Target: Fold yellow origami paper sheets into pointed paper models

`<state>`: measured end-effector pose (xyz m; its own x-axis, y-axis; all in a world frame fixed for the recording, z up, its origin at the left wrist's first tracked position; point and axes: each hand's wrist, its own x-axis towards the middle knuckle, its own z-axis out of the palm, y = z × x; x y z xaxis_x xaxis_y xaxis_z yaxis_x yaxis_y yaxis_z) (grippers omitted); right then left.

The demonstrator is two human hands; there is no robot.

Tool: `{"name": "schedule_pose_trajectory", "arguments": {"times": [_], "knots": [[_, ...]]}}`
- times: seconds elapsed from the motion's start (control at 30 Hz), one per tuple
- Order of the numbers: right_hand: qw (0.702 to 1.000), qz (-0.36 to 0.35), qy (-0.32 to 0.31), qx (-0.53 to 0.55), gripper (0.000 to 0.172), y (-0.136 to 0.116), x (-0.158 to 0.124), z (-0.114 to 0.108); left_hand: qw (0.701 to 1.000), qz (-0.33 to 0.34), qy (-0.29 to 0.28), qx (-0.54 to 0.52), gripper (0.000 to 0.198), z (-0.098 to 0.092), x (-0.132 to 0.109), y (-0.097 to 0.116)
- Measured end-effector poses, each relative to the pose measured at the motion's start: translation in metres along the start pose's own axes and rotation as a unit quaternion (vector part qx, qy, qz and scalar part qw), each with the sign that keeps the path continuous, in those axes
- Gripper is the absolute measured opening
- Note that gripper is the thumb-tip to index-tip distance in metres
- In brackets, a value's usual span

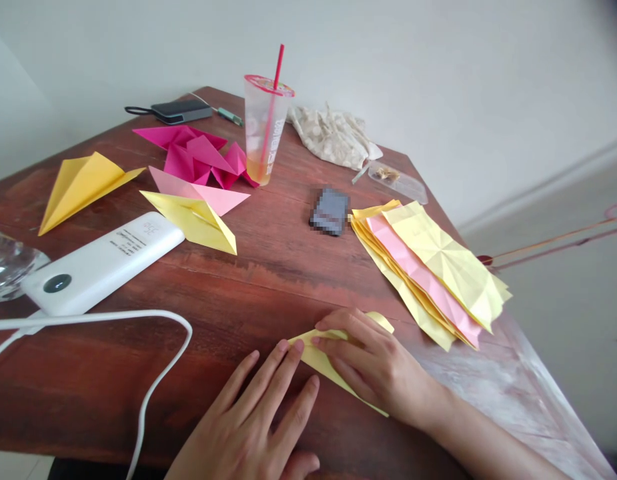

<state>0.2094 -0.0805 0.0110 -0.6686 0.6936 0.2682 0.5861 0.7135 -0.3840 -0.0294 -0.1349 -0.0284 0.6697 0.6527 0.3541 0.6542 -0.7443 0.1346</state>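
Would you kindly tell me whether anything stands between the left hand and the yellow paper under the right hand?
Nothing visible does. The left hand lies flat on the table, and its fingertips reach the corner of the yellow paper, while the right hand rests over the paper.

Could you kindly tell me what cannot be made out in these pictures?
All in the head view:
Dark flat object: pixelated, unreadable.
Folded yellow paper: folds hidden by the right hand.
Clear bottle: cut off by the left edge.
Bits in the clear plastic tray: too small to identify.
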Motion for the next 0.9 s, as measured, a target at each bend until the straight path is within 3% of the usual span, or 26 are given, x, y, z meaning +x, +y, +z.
{"name": "schedule_pose_trajectory", "arguments": {"times": [0.33,0.57,0.9], "knots": [[1.0,-0.025,-0.006,0.011,0.028,0.003,-0.01,-0.007,0.999,0.014,0.005,0.041,0.058,0.005,-0.001,0.003],[1.0,-0.029,0.003,0.008,0.029,0.005,-0.015,-0.003,1.0,0.015,-0.02,0.015,0.059,0.001,-0.001,0.002],[0.998,-0.047,0.034,-0.016,0.025,0.0,-0.019,-0.001,0.997,0.025,-0.023,0.065,0.052,-0.005,0.004,0.004]]}}
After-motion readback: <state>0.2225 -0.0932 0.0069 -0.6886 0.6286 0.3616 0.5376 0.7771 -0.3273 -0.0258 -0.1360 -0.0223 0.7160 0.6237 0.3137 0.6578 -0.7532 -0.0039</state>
